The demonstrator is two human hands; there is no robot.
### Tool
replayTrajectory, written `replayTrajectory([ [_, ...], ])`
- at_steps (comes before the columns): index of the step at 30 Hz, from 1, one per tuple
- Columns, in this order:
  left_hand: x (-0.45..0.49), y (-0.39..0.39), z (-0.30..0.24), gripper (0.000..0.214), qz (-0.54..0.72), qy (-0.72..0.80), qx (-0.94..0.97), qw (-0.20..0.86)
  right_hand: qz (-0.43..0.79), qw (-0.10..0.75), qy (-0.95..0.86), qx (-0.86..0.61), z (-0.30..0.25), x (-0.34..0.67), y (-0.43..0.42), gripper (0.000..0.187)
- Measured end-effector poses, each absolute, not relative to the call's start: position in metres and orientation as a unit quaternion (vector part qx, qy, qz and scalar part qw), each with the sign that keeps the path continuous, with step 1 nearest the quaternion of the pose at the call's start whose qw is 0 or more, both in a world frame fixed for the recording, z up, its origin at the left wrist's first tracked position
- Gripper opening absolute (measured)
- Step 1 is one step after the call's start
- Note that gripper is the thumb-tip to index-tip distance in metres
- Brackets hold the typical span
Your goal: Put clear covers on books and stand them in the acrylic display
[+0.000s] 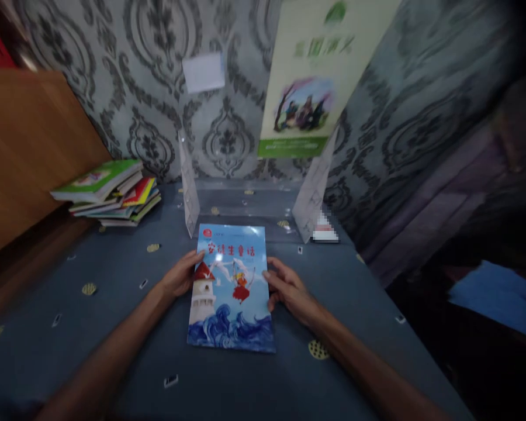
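Note:
A blue picture-cover book [232,286] with red Chinese lettering, a tower, waves and a figure in red faces up between my hands. My left hand [183,273] grips its left edge, thumb on the cover. On the opposite edge, my right hand [289,287] closes around the book with its thumb on the cover and fingers at the side. Just beyond the book's top edge stands a clear plastic rack [245,202] with two upright side panels.
To the left, a stack of books [109,193] lies beside a brown wooden panel [30,146]. A green-and-cream poster-like booklet [307,76] shows above the rack against patterned wallpaper [228,134]. The dark blue tablecloth [127,339] covers the surface; its right edge drops off near blue cloth [499,301].

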State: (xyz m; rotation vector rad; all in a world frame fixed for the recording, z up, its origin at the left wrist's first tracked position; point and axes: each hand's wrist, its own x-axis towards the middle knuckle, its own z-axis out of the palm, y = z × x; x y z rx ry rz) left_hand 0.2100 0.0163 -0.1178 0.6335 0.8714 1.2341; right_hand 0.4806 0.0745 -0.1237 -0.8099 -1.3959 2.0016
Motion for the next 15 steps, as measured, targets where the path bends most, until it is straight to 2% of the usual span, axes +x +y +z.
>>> replayTrajectory([
  [6,0.221,0.030,-0.095,0.034,0.570,0.393,0.335,0.639,0.689,0.335,-0.586,-0.264,-0.108,0.486,0.083,0.053],
  [11,0.224,0.041,-0.061,0.042,0.603,0.409,0.407,0.551,0.605,0.381,-0.661,-0.226,-0.083,0.485,0.096,0.050],
  [15,0.219,0.040,-0.030,0.033,0.545,0.437,0.559,0.446,0.503,0.438,-0.712,-0.218,-0.074,0.483,0.105,0.041],
])
